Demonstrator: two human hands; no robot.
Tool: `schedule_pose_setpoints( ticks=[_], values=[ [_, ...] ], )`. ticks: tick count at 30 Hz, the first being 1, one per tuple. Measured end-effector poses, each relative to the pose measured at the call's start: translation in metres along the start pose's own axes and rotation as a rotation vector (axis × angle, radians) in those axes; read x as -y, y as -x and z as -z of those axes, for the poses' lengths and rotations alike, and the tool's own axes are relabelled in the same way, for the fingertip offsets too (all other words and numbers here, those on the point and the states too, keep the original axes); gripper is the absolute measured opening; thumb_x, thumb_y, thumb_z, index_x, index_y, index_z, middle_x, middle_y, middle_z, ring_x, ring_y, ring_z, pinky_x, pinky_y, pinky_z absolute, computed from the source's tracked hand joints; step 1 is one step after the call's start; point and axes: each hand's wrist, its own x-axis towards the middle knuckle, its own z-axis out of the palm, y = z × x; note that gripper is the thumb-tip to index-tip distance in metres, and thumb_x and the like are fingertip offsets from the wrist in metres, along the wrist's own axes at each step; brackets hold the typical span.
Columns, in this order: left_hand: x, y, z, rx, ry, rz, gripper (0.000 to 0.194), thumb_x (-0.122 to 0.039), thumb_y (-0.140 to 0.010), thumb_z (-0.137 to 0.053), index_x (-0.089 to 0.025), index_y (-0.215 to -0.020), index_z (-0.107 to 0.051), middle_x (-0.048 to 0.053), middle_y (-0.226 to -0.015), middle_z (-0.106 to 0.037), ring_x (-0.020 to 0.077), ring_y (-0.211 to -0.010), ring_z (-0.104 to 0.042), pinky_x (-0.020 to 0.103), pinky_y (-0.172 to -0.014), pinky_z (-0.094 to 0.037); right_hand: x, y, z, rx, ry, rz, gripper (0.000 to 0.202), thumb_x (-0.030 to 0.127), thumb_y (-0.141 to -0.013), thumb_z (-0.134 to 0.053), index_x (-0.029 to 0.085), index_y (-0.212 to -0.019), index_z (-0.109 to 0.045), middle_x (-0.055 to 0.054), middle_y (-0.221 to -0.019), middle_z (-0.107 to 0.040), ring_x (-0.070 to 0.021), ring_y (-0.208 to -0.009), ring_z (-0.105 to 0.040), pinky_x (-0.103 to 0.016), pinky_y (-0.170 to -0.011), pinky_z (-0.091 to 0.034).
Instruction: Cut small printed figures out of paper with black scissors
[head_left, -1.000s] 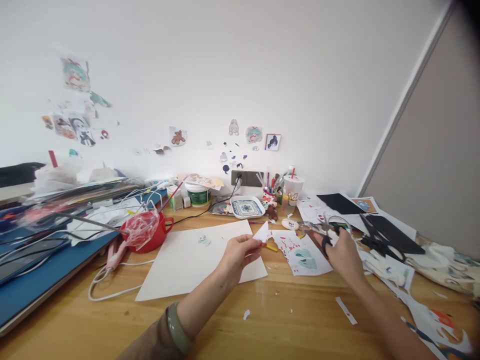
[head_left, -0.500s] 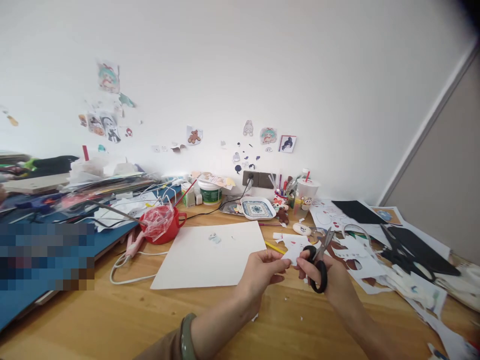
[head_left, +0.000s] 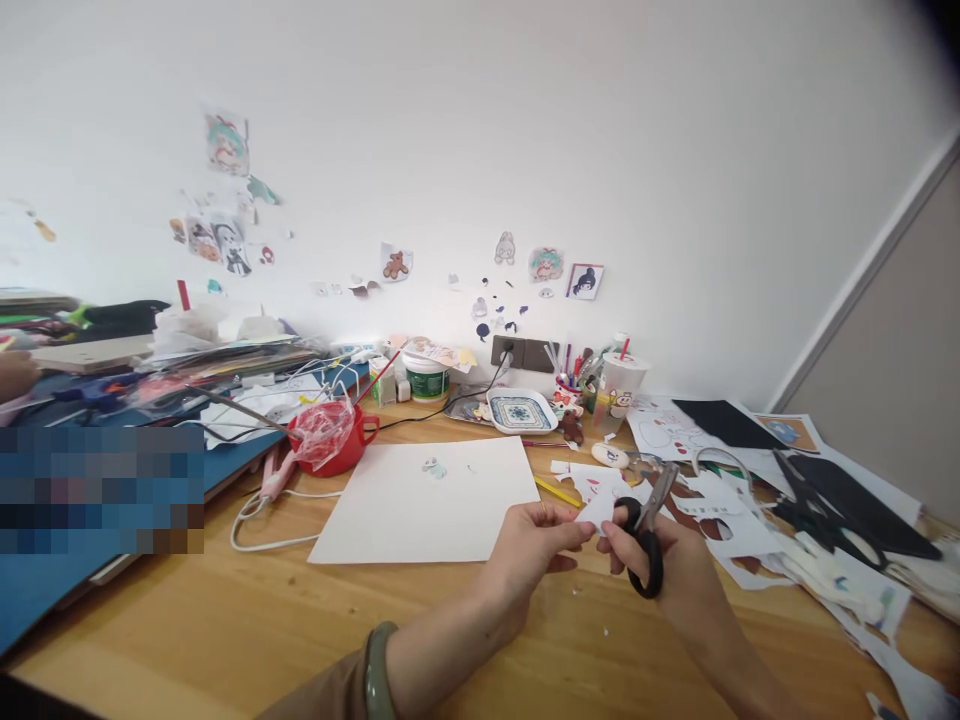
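Note:
My left hand (head_left: 529, 560) pinches a small piece of white paper (head_left: 598, 513) between thumb and fingers. My right hand (head_left: 679, 572) keeps hold of black-handled scissors (head_left: 652, 572), whose blades point up and away from me. Its thumb and fingertips also meet the near edge of the paper, close to my left fingertips. Just left of the hands lies a large white sheet (head_left: 412, 515) with a small pale blue cutout (head_left: 433, 468) on it. Any print on the held paper cannot be made out.
Paper scraps (head_left: 739, 525) and larger black scissors (head_left: 810, 510) lie to the right. Behind are a patterned square tray (head_left: 521, 411), a plastic cup with straw (head_left: 622, 390) and a yellow pencil (head_left: 556, 491). A red mug (head_left: 341, 450) stands left; a person's hand (head_left: 16, 375) shows at the left edge.
The whole view has shifted slightly, so the desk and wall appear a little further right. Both hands keep their holds on paper and scissors; their pose has barely altered.

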Motion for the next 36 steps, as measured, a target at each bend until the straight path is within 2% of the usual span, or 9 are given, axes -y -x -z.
schedule_pose_setpoints(
  ticks=[7,11,13,16,18,21,24,29,36],
  values=[
    [-0.012,0.000,0.001,0.024,-0.069,-0.010,0.022,-0.026,-0.051,-0.071,-0.014,-0.064,-0.058,0.002,-0.065,-0.058,0.0108,-0.061,-0.049,0.023,-0.061,-0.037,-0.005,-0.003,0.004,0.089,0.034,-0.021,0.018,0.034,-0.072,-0.052,0.018,-0.066,-0.052,0.002,-0.052,-0.054,-0.0098,-0.040,-0.043,-0.022,-0.039,-0.034],
    [-0.017,-0.002,0.006,-0.011,0.005,0.011,0.023,-0.022,-0.049,-0.072,-0.014,-0.063,-0.057,0.001,-0.063,-0.056,0.0098,-0.058,-0.050,0.023,-0.060,-0.039,0.000,-0.005,0.008,0.046,0.090,0.081,0.023,0.034,-0.073,-0.051,0.018,-0.056,-0.051,0.001,-0.054,-0.054,-0.0123,-0.050,-0.046,-0.023,-0.048,-0.037],
    [-0.018,-0.004,0.009,-0.033,0.066,0.007,0.023,-0.020,-0.050,-0.072,-0.014,-0.064,-0.056,0.001,-0.063,-0.056,0.0101,-0.059,-0.051,0.024,-0.062,-0.040,0.002,-0.005,0.009,0.063,0.099,0.074,0.026,0.035,-0.075,-0.049,0.018,-0.056,-0.051,0.001,-0.053,-0.053,-0.0130,-0.051,-0.046,-0.023,-0.049,-0.036],
    [-0.020,-0.005,0.012,-0.035,0.132,-0.026,0.022,-0.020,-0.052,-0.071,-0.014,-0.066,-0.055,0.002,-0.068,-0.057,0.0106,-0.063,-0.053,0.023,-0.063,-0.041,0.002,-0.003,0.007,0.188,0.109,0.038,0.029,0.038,-0.078,-0.043,0.018,-0.060,-0.054,0.002,-0.049,-0.051,-0.0118,-0.044,-0.043,-0.024,-0.047,-0.035],
    [-0.021,-0.005,0.014,-0.035,0.156,-0.049,0.022,-0.022,-0.053,-0.072,-0.014,-0.066,-0.056,0.002,-0.072,-0.057,0.0093,-0.065,-0.051,0.021,-0.062,-0.040,-0.002,-0.002,0.003,0.289,0.091,0.035,0.027,0.037,-0.079,-0.041,0.017,-0.068,-0.056,0.001,-0.055,-0.055,-0.0113,-0.044,-0.042,-0.024,-0.048,-0.036],
    [-0.020,-0.004,0.014,-0.044,0.174,-0.065,0.023,-0.024,-0.054,-0.072,-0.015,-0.067,-0.056,0.000,-0.071,-0.056,0.0066,-0.061,-0.047,0.018,-0.057,-0.038,-0.006,0.001,-0.002,0.383,0.102,0.046,0.025,0.037,-0.079,-0.043,0.017,-0.071,-0.055,0.000,-0.065,-0.058,-0.0114,-0.048,-0.044,-0.023,-0.048,-0.036],
    [-0.018,-0.003,0.013,-0.055,0.188,-0.069,0.023,-0.025,-0.053,-0.073,-0.015,-0.066,-0.057,-0.001,-0.067,-0.055,0.0064,-0.058,-0.047,0.018,-0.056,-0.037,-0.001,0.006,-0.004,0.433,0.162,0.081,0.024,0.036,-0.080,-0.045,0.017,-0.066,-0.054,0.001,-0.063,-0.054,-0.0126,-0.056,-0.046,-0.023,-0.052,-0.036],
    [-0.018,0.000,0.009,-0.037,0.224,-0.064,0.022,-0.023,-0.053,-0.073,-0.013,-0.064,-0.057,0.000,-0.067,-0.057,0.0075,-0.060,-0.051,0.020,-0.062,-0.041,0.012,0.010,-0.005,0.448,0.169,0.077,0.023,0.034,-0.080,-0.044,0.018,-0.065,-0.049,0.002,-0.061,-0.050,-0.0124,-0.057,-0.044,-0.022,-0.052,-0.033],
    [-0.017,0.003,0.005,0.013,0.259,-0.054,0.023,-0.020,-0.052,-0.074,-0.013,-0.063,-0.055,-0.001,-0.064,-0.059,0.0073,-0.057,-0.054,0.020,-0.062,-0.042,0.010,0.010,-0.003,0.443,0.138,0.064,0.025,0.037,-0.079,-0.046,0.018,-0.062,-0.047,0.003,-0.059,-0.051,-0.0125,-0.057,-0.045,-0.023,-0.052,-0.035]
  ],
)
